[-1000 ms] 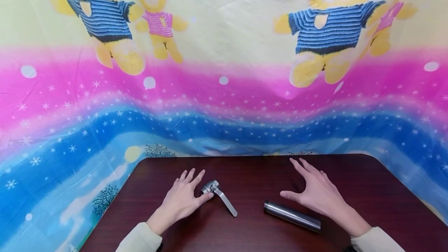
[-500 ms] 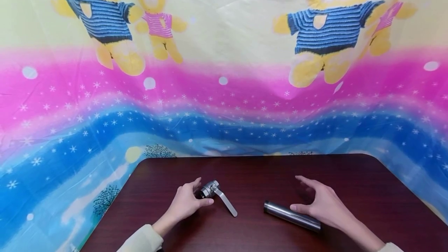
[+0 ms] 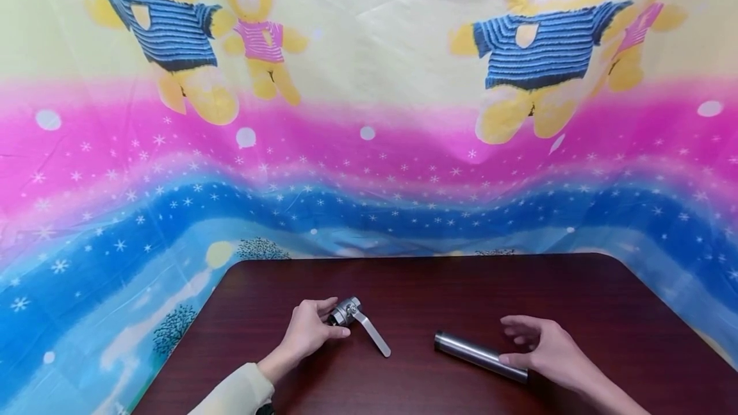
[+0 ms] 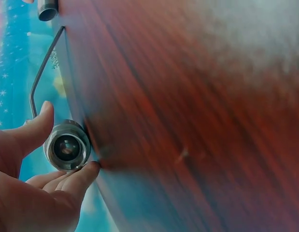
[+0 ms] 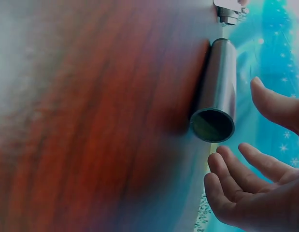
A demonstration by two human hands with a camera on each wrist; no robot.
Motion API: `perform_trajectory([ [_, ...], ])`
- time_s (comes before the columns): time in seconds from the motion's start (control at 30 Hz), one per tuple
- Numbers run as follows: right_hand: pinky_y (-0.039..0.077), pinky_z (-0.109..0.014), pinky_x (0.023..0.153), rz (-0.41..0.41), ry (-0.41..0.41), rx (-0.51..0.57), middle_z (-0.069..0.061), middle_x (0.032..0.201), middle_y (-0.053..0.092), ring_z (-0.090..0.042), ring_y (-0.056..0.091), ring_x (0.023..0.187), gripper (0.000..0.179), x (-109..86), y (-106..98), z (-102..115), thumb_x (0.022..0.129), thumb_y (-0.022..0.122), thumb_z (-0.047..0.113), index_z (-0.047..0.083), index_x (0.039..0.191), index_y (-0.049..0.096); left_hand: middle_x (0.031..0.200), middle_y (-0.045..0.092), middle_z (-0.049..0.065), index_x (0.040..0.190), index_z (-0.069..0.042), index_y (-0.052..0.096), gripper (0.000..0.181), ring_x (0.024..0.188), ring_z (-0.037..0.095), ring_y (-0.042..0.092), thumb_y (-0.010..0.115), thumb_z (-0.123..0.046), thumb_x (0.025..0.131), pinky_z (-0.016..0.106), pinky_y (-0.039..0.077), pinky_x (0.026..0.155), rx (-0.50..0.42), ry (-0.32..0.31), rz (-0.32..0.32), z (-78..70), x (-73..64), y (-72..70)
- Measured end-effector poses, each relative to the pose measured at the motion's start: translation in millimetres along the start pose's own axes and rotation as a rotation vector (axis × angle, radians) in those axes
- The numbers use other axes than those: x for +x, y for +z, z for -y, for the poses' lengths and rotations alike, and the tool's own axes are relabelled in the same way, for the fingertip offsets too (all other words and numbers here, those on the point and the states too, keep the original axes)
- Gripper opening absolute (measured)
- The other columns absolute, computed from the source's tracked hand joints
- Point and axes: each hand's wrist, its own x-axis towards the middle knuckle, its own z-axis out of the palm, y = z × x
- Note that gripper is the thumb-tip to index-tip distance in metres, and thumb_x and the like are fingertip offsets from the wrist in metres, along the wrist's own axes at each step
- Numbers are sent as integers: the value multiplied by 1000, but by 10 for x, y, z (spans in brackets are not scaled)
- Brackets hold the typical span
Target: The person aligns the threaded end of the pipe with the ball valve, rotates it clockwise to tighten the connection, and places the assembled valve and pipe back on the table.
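Observation:
On the dark wood table lies a metal ball valve with a long flat lever handle angled toward the front. My left hand is at its left end, thumb on the near side and fingers on the far side. In the left wrist view the threaded opening of the valve faces the palm, the fingertips right at its lower edge. A steel pipe lies slanted to the right. Over its right end, my right hand has its thumb raised apart from loosely curved fingers; in the right wrist view the pipe sits beyond the fingertips.
A printed cloth backdrop with teddy bears and snowflakes hangs behind the table and around its sides. The table's far edge runs along the foot of the cloth. A stretch of tabletop separates valve from pipe.
Both hands have come down from a spread pose. The left fingers have bent in around the valve's end; the right hand has moved nearer and toward the pipe's right end. Valve and pipe have stayed put.

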Motion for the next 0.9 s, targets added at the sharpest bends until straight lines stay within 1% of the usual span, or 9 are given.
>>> perform_trajectory([
  [0.2, 58, -32, 81, 35, 19, 43, -16, 120, 73, -26, 67, 103, 68, -30, -25, -73, 80, 93, 18, -8, 135, 64, 123, 70, 30, 133, 14, 64, 70, 114, 41, 69, 95, 1, 72, 44, 60, 92, 3, -14, -19, -2, 39, -8],
  [0.33, 58, -31, 81, 69, 19, 68, -19, 121, 73, -28, 68, 103, 65, -44, -37, -108, 81, 92, 14, -10, 134, 64, 121, 71, 29, 132, 14, 65, 67, 113, 40, 70, 95, 0, 73, 44, 60, 91, 16, -19, -22, -4, 52, 0],
  [0.43, 60, -33, 82, 101, 19, 102, -20, 120, 72, -32, 69, 105, 62, -51, -46, -127, 82, 90, 12, -12, 133, 63, 120, 71, 29, 131, 14, 66, 64, 111, 40, 71, 94, 1, 74, 42, 61, 89, 18, -17, -27, -2, 57, 3],
  [0.57, 60, -33, 82, 130, 5, 131, -20, 118, 73, -32, 70, 104, 58, -52, -55, -141, 83, 89, 10, -13, 130, 65, 117, 72, 29, 128, 14, 68, 60, 109, 39, 72, 92, 4, 75, 40, 62, 86, 18, -14, -43, 2, 58, -7],
  [0.67, 59, -29, 80, 140, -3, 134, -19, 116, 74, -31, 70, 104, 55, -57, -62, -151, 82, 89, 9, -12, 127, 67, 117, 72, 30, 128, 14, 68, 58, 109, 40, 72, 91, 6, 75, 40, 62, 86, 18, -21, -55, 11, 55, -16],
  [0.8, 58, -28, 80, 148, -14, 132, -17, 114, 74, -31, 69, 103, 52, -78, -69, -178, 81, 89, 6, -12, 124, 68, 120, 71, 30, 129, 14, 68, 61, 110, 40, 71, 92, 4, 74, 41, 62, 87, 27, -24, -54, 19, 55, -15],
  [0.9, 58, -28, 79, 158, -14, 135, -16, 113, 74, -31, 69, 102, 51, -93, -70, -205, 80, 89, 4, -11, 124, 68, 120, 72, 29, 128, 14, 68, 66, 107, 37, 73, 97, -2, 71, 40, 62, 85, 85, 1, -50, 14, 65, -1],
])
